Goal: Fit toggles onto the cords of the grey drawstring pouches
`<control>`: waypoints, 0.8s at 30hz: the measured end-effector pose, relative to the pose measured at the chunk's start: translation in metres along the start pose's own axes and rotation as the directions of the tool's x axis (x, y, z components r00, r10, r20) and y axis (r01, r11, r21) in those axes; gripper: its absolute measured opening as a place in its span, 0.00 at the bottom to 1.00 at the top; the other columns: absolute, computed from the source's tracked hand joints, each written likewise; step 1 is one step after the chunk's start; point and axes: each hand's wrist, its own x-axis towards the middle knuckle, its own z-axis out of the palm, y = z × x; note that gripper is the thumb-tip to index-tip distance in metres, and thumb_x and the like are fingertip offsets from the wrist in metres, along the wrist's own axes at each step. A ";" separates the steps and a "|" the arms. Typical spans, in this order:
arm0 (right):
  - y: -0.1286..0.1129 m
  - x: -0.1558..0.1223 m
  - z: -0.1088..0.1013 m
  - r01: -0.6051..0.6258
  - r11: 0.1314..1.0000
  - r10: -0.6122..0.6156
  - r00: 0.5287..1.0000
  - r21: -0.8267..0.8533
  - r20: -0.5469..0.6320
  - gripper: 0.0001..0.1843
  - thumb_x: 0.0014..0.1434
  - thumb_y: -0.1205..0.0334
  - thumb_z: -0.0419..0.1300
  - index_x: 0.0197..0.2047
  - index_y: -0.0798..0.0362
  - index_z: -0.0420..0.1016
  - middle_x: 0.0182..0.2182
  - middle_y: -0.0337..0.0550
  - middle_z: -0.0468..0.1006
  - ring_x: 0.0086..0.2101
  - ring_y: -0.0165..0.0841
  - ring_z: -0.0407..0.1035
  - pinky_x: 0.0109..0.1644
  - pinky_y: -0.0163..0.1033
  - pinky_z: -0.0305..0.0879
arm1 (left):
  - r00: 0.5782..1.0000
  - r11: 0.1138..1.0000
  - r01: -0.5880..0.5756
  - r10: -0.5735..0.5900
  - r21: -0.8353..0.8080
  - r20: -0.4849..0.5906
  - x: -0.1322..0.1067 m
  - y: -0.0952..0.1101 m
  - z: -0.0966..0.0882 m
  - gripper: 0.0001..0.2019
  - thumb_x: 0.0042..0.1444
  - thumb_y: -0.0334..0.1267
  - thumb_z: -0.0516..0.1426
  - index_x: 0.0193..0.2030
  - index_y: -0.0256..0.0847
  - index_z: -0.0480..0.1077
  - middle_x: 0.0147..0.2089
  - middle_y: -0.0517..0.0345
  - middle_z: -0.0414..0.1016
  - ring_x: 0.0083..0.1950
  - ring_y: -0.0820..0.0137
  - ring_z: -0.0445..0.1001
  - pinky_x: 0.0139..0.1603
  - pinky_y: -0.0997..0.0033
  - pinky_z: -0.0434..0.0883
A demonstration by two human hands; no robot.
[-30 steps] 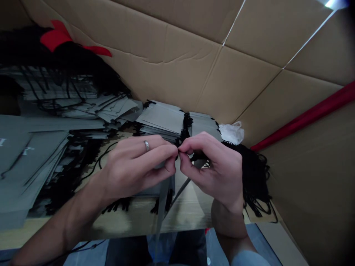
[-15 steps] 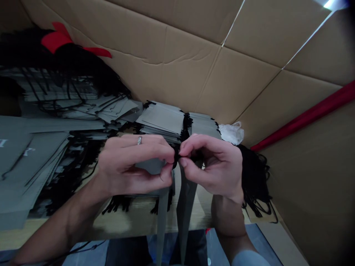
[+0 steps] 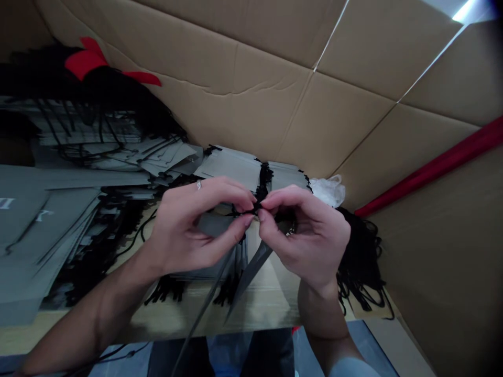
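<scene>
In the middle of the head view, my left hand (image 3: 196, 230), with a ring on one finger, pinches a black cord (image 3: 257, 208) between thumb and fingertips. Close against it, my right hand (image 3: 310, 235) pinches the same cord, the fingertips of both hands almost meeting. Below the cord hangs a thin grey sheet-like piece (image 3: 249, 269), perhaps a paper bag seen edge-on, its upper part hidden by my right hand. Behind my hands lie a stack of grey flat pieces (image 3: 231, 166) and a second grey stack (image 3: 285, 175), both edged with black cord ends.
At left are large grey printed pieces (image 3: 70, 209) with black cords. Behind them lies a black cord bundle (image 3: 129, 99) with a red band (image 3: 86, 63). Another cord bundle (image 3: 361, 256) and a clear plastic bag (image 3: 330, 191) sit at right. A cardboard wall (image 3: 236, 52) encloses the table (image 3: 176, 327).
Both hands have risen slightly, and the left fingers have shifted and straightened along the cord. The hanging grey piece has swung to the left and tilted.
</scene>
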 end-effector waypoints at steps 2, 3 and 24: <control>0.000 0.000 0.000 0.014 1.000 -0.014 1.000 -0.010 -0.002 0.13 0.63 0.77 0.72 0.45 0.49 0.85 0.37 0.34 0.84 0.36 0.28 0.78 0.41 0.37 0.76 | 1.000 0.998 -0.015 0.015 0.059 0.001 0.001 0.003 -0.002 0.15 0.65 0.28 0.70 0.56 0.47 0.81 0.49 0.59 0.88 0.48 0.68 0.88 0.51 0.69 0.83; 0.000 0.000 0.001 0.017 1.000 -0.017 1.000 -0.016 -0.009 0.13 0.63 0.77 0.71 0.45 0.49 0.85 0.37 0.34 0.84 0.36 0.29 0.78 0.41 0.37 0.76 | 0.999 0.997 0.028 -0.030 0.069 0.019 0.001 0.004 -0.003 0.18 0.65 0.30 0.70 0.60 0.48 0.80 0.51 0.59 0.88 0.50 0.67 0.88 0.53 0.69 0.83; 0.020 0.015 -0.021 0.175 0.975 -0.211 0.923 0.137 0.323 0.09 0.70 0.70 0.76 0.52 0.54 0.86 0.43 0.44 0.88 0.40 0.30 0.82 0.46 0.33 0.82 | 0.928 0.972 -0.083 -0.004 0.218 0.373 0.007 0.010 -0.008 0.12 0.75 0.19 0.53 0.44 0.39 0.71 0.38 0.60 0.72 0.41 0.71 0.70 0.41 0.70 0.69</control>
